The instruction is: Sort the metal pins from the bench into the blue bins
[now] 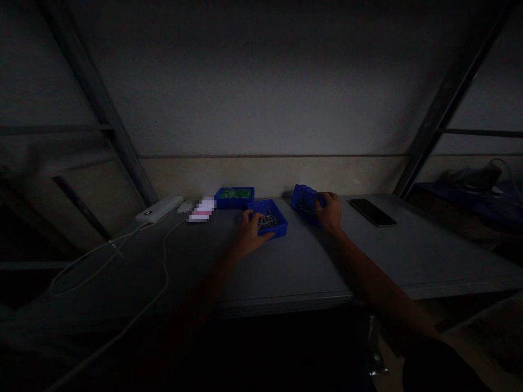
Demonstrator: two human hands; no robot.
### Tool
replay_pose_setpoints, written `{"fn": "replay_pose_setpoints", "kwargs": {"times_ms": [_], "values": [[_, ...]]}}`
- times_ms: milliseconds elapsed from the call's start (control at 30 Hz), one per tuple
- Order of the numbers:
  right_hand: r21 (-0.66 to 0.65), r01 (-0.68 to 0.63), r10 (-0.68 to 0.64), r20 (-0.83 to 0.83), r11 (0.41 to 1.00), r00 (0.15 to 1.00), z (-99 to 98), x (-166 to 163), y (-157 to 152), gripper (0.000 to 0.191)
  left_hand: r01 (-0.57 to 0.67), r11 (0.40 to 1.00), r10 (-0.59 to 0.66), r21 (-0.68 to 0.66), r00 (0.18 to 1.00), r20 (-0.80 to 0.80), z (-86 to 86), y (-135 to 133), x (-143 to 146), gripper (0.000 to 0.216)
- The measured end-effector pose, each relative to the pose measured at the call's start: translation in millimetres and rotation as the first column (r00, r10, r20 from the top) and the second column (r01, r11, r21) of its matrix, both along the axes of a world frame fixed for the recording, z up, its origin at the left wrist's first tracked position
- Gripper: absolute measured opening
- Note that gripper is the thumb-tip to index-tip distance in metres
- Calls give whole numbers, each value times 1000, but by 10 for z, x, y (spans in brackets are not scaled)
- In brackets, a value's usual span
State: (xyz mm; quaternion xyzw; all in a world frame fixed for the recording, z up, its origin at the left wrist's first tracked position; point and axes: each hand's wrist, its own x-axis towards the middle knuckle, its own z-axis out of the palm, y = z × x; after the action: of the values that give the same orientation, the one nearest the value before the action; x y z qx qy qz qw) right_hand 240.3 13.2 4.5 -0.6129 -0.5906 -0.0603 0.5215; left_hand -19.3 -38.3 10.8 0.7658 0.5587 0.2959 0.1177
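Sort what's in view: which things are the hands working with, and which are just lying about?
In hand: blue bin of grey parts, at the left hand; tilted blue bin, gripped by the right hand.
Lying about: bin with green contents, phone, power bank, cable.

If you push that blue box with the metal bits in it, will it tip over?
Probably not. The blue box sits low and flat on the table, so it should slide rather than tip. The metal bits likely make it heavy for its size and may rattle. The left hand grips its rim; the right hand holds another, tilted box.
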Motion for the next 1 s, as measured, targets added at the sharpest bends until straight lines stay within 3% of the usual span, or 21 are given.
{"fn": "replay_pose_setpoints", "kwargs": {"times_ms": [200,300,433,567,800,900,1000], "values": [[-214,70,-83,-54,974,995,-15,18,-59,61,-27,998,29,-65,999,27,4,40,-21,55],[-307,89,-113,-60,948,992,-11,95,-62,63,7,996,-5,-88,1000,24,12,106,-91,48],[-303,104,-132,-74,947,988,-17,185,-40,62,20,995,-20,-97,1000,-7,49,181,-212,30],[-296,76,-119,-132,952,984,-39,245,-3,66,35,995,-38,-89,999,-30,66,192,-279,29],[-221,-129,109,-103,967,989,-26,372,-20,51,67,995,-71,-70,995,-62,74,179,-289,30],[-181,-158,144,-88,971,986,-52,384,-59,53,-40,998,44,42,994,-99,96,13,-235,29],[-148,-178,166,-90,973,982,-103,372,-90,57,-140,943,168,301,984,-67,81,-341,-24,27]]}}
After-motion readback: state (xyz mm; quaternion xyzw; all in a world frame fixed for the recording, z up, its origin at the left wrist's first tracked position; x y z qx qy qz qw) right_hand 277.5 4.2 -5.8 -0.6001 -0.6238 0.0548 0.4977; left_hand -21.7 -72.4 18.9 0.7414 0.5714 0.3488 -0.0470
